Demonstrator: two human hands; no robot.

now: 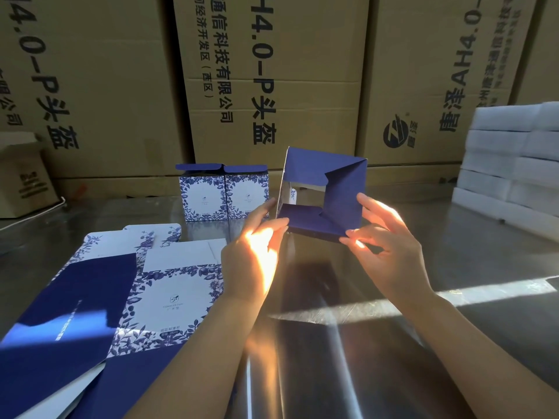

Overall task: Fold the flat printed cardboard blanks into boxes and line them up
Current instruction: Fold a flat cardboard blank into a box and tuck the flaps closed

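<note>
Left hand (pixel 257 237) and right hand (pixel 381 237) are gripping the half-folded box (pixel 329 201) above the worktop (pixel 393 343), closing its bottom flaps. Likely next: tuck the last flap, stand it beside the finished boxes (pixel 223 192).

The half-folded box (pixel 329 189) right of centre shows you solid navy flaps. Far behind it, the two finished boxes (pixel 202 196) are white with blue leaf-and-flower borders and navy top flaps. Near left, your flat blanks (pixel 169 300) carry the same blue floral frame on white, beside plain navy panels. The far cartons (pixel 272 86) are brown with black lettering; the foam blocks (pixel 508 152) at far right are white.
</note>
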